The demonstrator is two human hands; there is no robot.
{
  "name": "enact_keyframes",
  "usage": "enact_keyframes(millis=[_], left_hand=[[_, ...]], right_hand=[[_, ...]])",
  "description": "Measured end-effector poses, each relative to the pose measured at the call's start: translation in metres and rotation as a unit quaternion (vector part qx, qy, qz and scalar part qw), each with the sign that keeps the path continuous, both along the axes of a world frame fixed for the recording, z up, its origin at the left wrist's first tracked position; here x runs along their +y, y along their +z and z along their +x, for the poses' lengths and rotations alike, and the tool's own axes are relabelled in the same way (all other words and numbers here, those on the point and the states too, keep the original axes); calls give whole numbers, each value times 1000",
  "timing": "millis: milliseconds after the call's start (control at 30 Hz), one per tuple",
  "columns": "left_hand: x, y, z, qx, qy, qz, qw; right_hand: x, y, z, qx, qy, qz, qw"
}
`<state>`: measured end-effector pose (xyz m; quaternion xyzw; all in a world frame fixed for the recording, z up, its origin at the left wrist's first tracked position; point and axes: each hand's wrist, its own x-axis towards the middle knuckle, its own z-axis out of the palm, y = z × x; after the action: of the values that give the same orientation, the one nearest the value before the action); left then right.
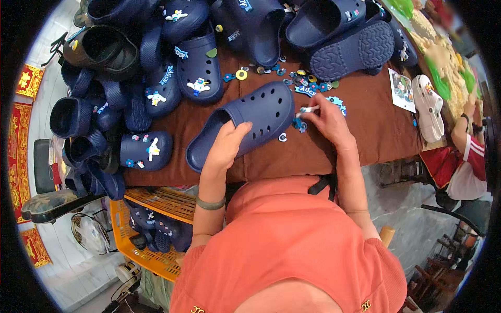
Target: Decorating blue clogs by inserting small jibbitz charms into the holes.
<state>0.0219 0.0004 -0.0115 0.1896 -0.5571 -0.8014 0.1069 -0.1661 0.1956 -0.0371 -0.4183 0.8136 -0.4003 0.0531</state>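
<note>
Right hand (327,121) fingertips pinched on a small white and pale-blue charm (308,109), held just beside the toe of a navy perforated clog (245,122). Left hand (225,146) fingers curled over the near side of the same clog, thumb up at the heel opening, pinning it flat on the brown table cover (365,135). Clog lying mid-table, toe to the right, holes bare. Loose coloured charms (302,81) scattered just beyond the right hand, one small white piece (282,137) near the toe. Heap of navy clogs (156,68) far and left, many already decorated. White clog (428,107) far right. Orange crate (151,229) below the table's near-left edge. Likely slips: pinched charm dropping among the loose ones, or clog sliding under pressure
</note>
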Motion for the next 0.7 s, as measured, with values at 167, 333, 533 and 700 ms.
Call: enact_keyframes(millis=[167,333,533,700], left_hand=[[-3,-2,2,-34,-10,42,998],[-2,-3,5,-11,-24,42,999],[0,-4,4,11,-35,15,999],[2,2,5,16,-37,-8,999]], right_hand=[[-2,9,-6,-246,-34,-185,951],[-29,40,-15,-259,145,-54,953],[-58,47,-38,-80,232,61,968],[-74,37,-56,-152,242,179,941]])
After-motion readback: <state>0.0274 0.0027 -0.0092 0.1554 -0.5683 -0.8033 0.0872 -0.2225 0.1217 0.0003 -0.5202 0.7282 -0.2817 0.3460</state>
